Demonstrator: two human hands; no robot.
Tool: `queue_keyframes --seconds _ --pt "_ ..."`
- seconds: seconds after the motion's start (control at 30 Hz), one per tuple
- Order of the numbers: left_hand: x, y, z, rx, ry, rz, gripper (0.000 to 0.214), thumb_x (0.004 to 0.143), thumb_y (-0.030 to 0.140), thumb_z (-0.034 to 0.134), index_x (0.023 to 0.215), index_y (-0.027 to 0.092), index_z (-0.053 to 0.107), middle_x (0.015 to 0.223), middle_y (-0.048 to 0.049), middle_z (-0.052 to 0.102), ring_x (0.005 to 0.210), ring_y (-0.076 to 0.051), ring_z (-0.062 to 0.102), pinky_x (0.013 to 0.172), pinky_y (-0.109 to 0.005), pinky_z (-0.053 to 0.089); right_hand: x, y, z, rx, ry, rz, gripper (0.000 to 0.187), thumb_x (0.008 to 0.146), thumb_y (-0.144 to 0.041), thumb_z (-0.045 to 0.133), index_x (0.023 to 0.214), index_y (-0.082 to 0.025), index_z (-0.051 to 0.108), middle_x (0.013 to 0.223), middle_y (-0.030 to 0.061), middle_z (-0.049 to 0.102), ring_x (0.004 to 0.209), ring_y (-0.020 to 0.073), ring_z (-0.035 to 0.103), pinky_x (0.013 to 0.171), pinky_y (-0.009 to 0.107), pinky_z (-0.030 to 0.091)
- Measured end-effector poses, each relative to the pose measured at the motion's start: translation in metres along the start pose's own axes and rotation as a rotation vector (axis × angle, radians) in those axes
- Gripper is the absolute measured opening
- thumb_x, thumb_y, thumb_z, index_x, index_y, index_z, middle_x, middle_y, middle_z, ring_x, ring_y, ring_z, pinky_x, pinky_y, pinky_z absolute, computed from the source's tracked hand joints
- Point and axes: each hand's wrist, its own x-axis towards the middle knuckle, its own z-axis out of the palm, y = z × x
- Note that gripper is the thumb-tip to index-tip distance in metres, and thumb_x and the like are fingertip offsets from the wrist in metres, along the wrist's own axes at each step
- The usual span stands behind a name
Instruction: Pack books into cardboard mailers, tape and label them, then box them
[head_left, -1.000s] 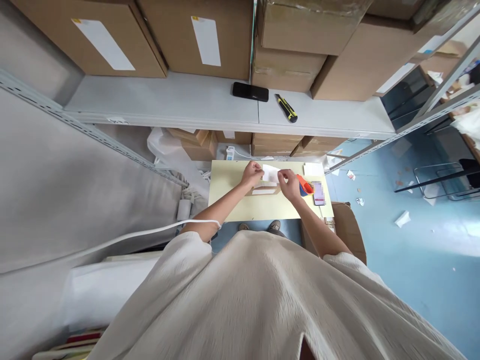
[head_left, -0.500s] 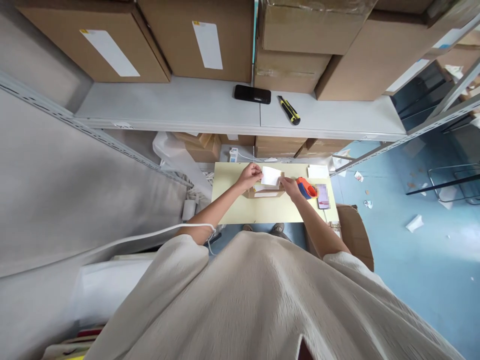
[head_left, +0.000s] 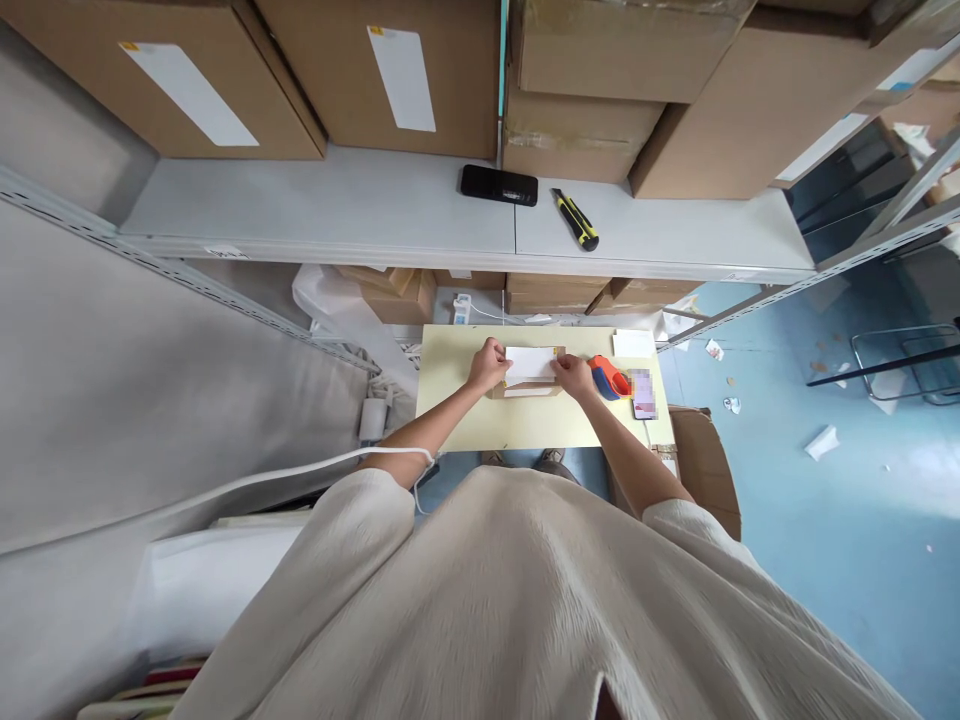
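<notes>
A white label (head_left: pixel 530 362) with a yellow corner mark stretches flat between my hands, over the top of a small cardboard box (head_left: pixel 553 389). My left hand (head_left: pixel 488 366) pinches its left edge. At the opposite edge my right hand (head_left: pixel 574 376) pinches the label near the yellow mark. Another white strip shows on the box's near side. Whether the label touches the box along its whole length, I cannot tell. Just right of my right hand lies an orange and blue tape dispenser (head_left: pixel 609 378).
The pale yellow table (head_left: pixel 465 425) also bears a phone (head_left: pixel 643 397) and white papers (head_left: pixel 634 344). Above its far side runs a grey shelf (head_left: pixel 337 205) with large cartons, a black device (head_left: pixel 499 186) and a utility knife (head_left: pixel 576 220). A white cable (head_left: pixel 300 465) crosses by my left arm.
The label has come down and now lies level across the box top, more of its length showing. My left hand has shifted slightly left and down, its fingers now on the label's left edge.
</notes>
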Motion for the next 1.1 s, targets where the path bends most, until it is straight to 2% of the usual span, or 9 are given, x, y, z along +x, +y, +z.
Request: queue_keyframes --seconds 0.17,0.33,0.6,0.83,0.97,1.03,1.1 --pt "0.002 0.000 0.009 0.192 -0.020 0.016 0.034 0.093 0.010 0.076 0.117 0.028 0.058 0.098 -0.0004 0.080 0.101 -0.024 0.077 0.089 -0.033 0.054 0.001 -0.005 0.007 -0.271 -0.042 0.023 0.027 0.107 -0.036 0.060 0.105 -0.020 0.082 0.107 0.0130 0.084 0.101 0.0284 0.076 0.086 0.033 0.052" --pt "0.002 -0.001 0.012 0.342 -0.043 0.027 0.037 0.098 0.012 0.070 0.130 0.027 0.058 0.106 -0.0036 0.081 0.107 -0.026 0.077 0.093 -0.036 0.053 0.000 -0.012 0.010 -0.415 -0.055 -0.002 0.030 0.111 -0.033 0.056 0.113 -0.019 0.083 0.122 0.0163 0.083 0.115 0.0318 0.077 0.100 0.038 0.051" --pt "0.002 0.003 0.015 0.564 -0.102 0.042 0.037 0.104 0.013 0.064 0.139 0.023 0.057 0.117 -0.0106 0.081 0.116 -0.030 0.078 0.103 -0.040 0.053 -0.002 -0.019 0.017 -0.507 -0.055 -0.017 0.033 0.108 -0.026 0.052 0.123 -0.017 0.080 0.132 0.0210 0.079 0.128 0.0369 0.071 0.110 0.047 0.049" --pt "-0.001 -0.001 0.019 0.723 -0.071 0.146 0.036 0.107 0.019 0.064 0.143 0.019 0.060 0.133 -0.0195 0.075 0.132 -0.035 0.070 0.116 -0.046 0.049 -0.003 -0.011 0.015 -0.524 -0.038 -0.025 0.036 0.112 -0.037 0.054 0.138 -0.018 0.069 0.140 0.0211 0.073 0.134 0.0376 0.064 0.115 0.049 0.047" --pt "-0.005 -0.015 0.013 0.643 -0.107 0.384 0.036 0.107 0.018 0.058 0.141 0.022 0.069 0.155 -0.0193 0.066 0.150 -0.037 0.057 0.129 -0.052 0.042 -0.009 0.005 0.017 -0.507 -0.022 -0.237 0.045 0.111 -0.029 0.047 0.150 -0.016 0.065 0.156 0.0237 0.065 0.142 0.0396 0.057 0.121 0.052 0.044" --pt "-0.007 -0.023 0.010 0.590 -0.179 0.499 0.046 0.107 0.020 0.054 0.151 0.024 0.068 0.169 -0.0169 0.058 0.161 -0.035 0.049 0.136 -0.054 0.035 -0.012 0.014 0.022 -0.486 -0.052 -0.376 0.054 0.111 -0.029 0.044 0.160 -0.015 0.060 0.170 0.0237 0.056 0.153 0.0406 0.050 0.128 0.056 0.039" --pt "-0.010 -0.030 0.008 0.579 -0.260 0.562 0.058 0.108 0.025 0.053 0.166 0.024 0.059 0.181 -0.0145 0.049 0.171 -0.034 0.038 0.142 -0.054 0.024 -0.015 0.022 0.028 -0.479 -0.099 -0.492 0.065 0.110 -0.029 0.043 0.173 -0.014 0.049 0.183 0.0216 0.044 0.166 0.0398 0.039 0.135 0.059 0.031"
